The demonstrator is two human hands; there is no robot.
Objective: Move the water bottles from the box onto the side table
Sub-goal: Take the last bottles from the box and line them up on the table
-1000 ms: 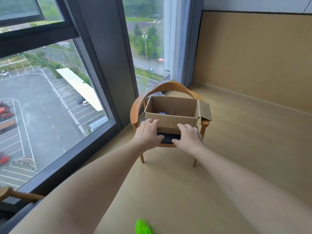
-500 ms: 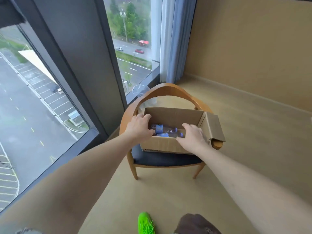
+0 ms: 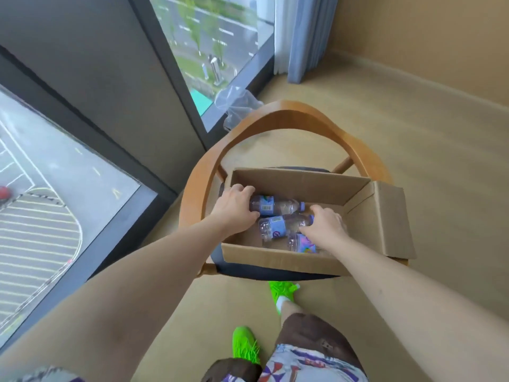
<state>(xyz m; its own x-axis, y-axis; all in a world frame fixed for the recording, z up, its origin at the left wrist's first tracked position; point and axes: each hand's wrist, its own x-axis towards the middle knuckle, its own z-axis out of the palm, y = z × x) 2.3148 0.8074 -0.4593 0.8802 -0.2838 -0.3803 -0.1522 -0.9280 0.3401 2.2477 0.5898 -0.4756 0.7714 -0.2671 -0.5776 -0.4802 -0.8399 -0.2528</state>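
An open cardboard box sits on the dark seat of a wooden armchair. Three small clear water bottles with blue labels lie on their sides inside it. My left hand reaches into the box's left end, its fingers curled round the base of the far bottle. At the cap end of the middle bottle, my right hand grips the neck. The near bottle lies loose against the front wall, partly hidden under my right wrist. No side table is in view.
A floor-to-ceiling window with a dark frame runs along the left. Crumpled clear plastic lies on the floor behind the chair. A blue-grey curtain hangs in the corner. My green shoes stand on tan floor just before the chair.
Both hands moved from the box's front rim down into the box and closed on two bottles. The view came closer and now looks down into the box.
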